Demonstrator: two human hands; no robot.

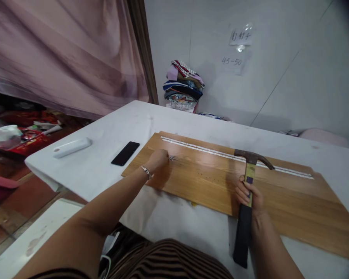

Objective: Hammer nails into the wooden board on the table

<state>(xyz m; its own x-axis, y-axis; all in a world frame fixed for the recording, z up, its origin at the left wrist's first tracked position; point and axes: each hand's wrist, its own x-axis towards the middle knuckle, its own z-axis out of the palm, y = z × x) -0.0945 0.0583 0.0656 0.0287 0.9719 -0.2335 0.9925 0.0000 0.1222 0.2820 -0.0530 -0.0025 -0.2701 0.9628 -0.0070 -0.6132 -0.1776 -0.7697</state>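
My right hand (250, 193) is wrapped around the yellow-and-black handle of a claw hammer (251, 157). The hammer stands head up, its dark metal claw pointing right. On the far left part of the wooden board (221, 193), my left hand (159, 159) is curled down beside a small pile of nails (172, 158). Its fingertips are hidden, so whatever they pinch cannot be made out. A row of small dark nails or marks (211, 178) runs across the middle of the board. A white measuring strip (203, 149) lies along the board's far edge.
A black phone (125, 153) and a white elongated case (72, 147) lie on the white-covered table (104, 128) to the left. Folded clothes (184, 87) are stacked by the wall behind. A pink curtain (75, 50) hangs at the back left.
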